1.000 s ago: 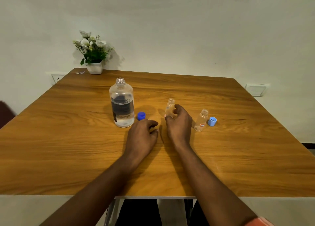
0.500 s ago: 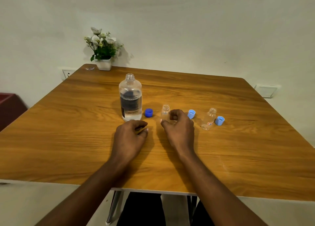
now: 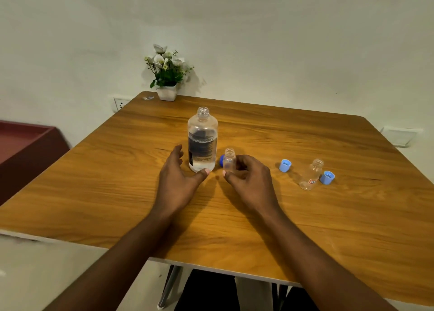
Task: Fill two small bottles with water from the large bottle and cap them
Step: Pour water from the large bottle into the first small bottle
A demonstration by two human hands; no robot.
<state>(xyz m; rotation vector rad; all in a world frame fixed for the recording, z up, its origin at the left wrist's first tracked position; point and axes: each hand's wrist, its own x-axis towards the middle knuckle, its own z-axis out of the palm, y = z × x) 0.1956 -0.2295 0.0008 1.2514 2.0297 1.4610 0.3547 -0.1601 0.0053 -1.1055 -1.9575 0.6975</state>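
The large clear bottle (image 3: pixel 202 140) stands uncapped in the middle of the wooden table (image 3: pixel 328 228), with a little water at its bottom. My left hand (image 3: pixel 177 179) is spread open around its base, thumb tip close to the bottle. Just right of it, my right hand (image 3: pixel 249 179) holds an uncapped small clear bottle (image 3: pixel 229 159) upright between thumb and fingers. A dark blue cap (image 3: pixel 221 160) peeks out behind that small bottle. Further right stands the second small bottle (image 3: pixel 311 175), uncapped, between two light blue caps (image 3: pixel 285 165) (image 3: pixel 327 177).
A white pot of artificial flowers (image 3: pixel 167 76) stands at the table's far left corner, against the wall. A dark red piece of furniture (image 3: pixel 25 151) sits to the left of the table. My legs show under the near edge.
My left hand has opened and moved forward to the large bottle's base. My right hand has kept the small bottle, now beside the large bottle. The camera view has shifted to the left.
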